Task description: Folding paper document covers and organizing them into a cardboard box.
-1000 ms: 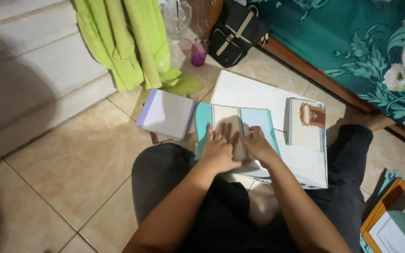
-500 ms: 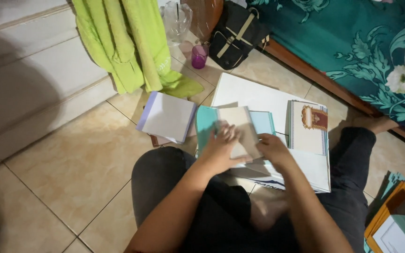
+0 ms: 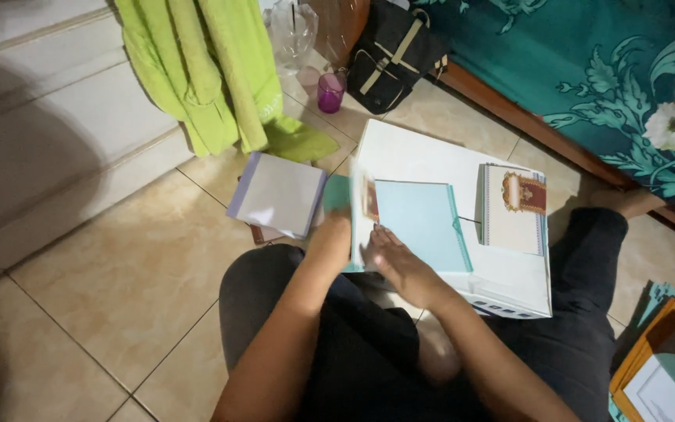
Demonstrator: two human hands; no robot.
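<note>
Left hand [image 3: 336,238] fingers pinching card [image 3: 368,197] upright over blue booklet [image 3: 419,223]; right hand [image 3: 400,262] flat, fingers spread beside it. Probably best keeping booklet pinned while flipping.

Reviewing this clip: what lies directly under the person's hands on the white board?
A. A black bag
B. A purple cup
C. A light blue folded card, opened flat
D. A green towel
C. The left hand lifts a flap while the right hand rests at the edge of the light blue card on the white board; bag, cup and towel lie farther off.
</note>
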